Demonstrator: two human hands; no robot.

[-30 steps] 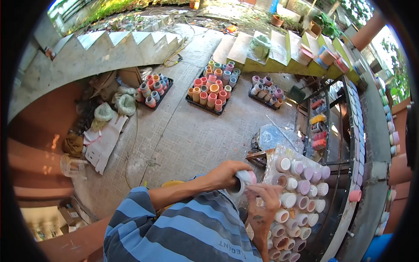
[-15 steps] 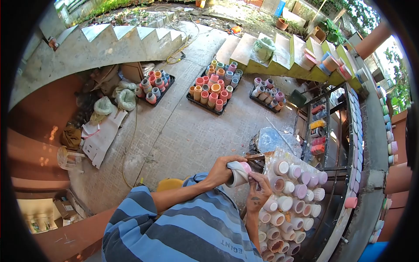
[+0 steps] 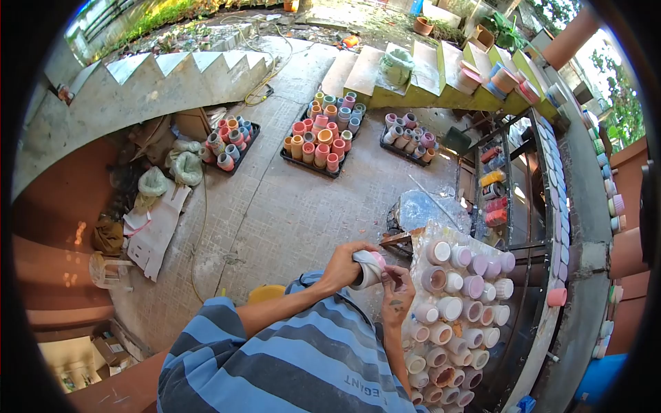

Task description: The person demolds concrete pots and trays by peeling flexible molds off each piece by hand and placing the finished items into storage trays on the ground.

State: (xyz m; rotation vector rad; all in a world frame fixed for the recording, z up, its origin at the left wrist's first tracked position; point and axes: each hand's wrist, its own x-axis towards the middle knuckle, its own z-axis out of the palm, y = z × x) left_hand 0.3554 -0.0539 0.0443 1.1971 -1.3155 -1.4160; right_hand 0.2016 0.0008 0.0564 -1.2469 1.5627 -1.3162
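Observation:
In front of my striped shirt I hold a white, cup-shaped mould [image 3: 370, 268] with pink showing at its upper right end. Its white wall looks soft and folded over the pink part, and a dark opening shows at the lower left. My left hand [image 3: 344, 264] is wrapped round it from the left. At the pink end, the fingers of my right hand [image 3: 396, 288] are pinched together against the edge. Just right of that hand stands a board [image 3: 421, 241] crowded with white, pink and lilac cups [image 3: 449, 308], some filled, some hollow.
Black trays [image 3: 303, 165] of coloured cylinders stand on the paved floor [image 3: 268, 220]. A blue-stained bucket top [image 3: 421, 210] lies beyond the board. To the right is a metal rack [image 3: 513, 234] with bottles. Steps [image 3: 413, 89] rise behind, and a yellow object [image 3: 266, 294] sits by my left arm.
The view has shifted slightly. My hands still hold the mould, now turned a little, with its white wall folded further across the pink end.

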